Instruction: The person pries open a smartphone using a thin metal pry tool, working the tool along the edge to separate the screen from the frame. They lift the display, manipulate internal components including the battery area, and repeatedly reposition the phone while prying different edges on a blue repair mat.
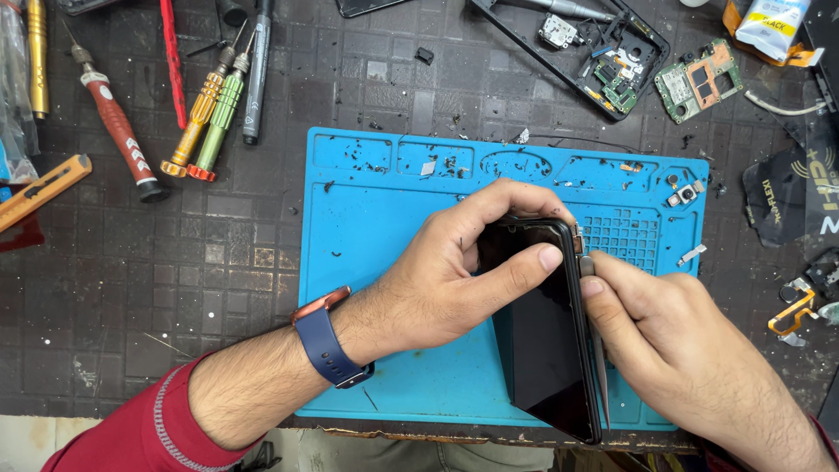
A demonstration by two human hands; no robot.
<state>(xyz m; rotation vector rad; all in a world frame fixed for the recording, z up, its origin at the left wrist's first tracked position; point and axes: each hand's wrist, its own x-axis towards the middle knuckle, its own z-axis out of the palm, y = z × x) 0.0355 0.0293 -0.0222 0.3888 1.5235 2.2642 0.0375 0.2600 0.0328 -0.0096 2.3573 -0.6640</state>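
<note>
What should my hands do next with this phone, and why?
Probably slide the thin pry tool a little further down the phone edge. The right hand has it at the top corner, and the left hand steadies the phone above the blue mat.

You had a black phone [546,341] tilted up on its long right edge over the blue mat [384,218], its dark glossy screen facing left and a little upward. The upper end sat near the mat's grid of small square pockets, and the lower end reached the mat's near edge. The glass showed no picture, only dull reflections. Your left hand [463,262] gripped the upper end, thumb across the screen and the other fingers [524,194] curled over the top edge. Your right hand [673,332] pressed against the phone's right edge, holding a thin grey tool [587,262] at the seam near the top corner.
</note>
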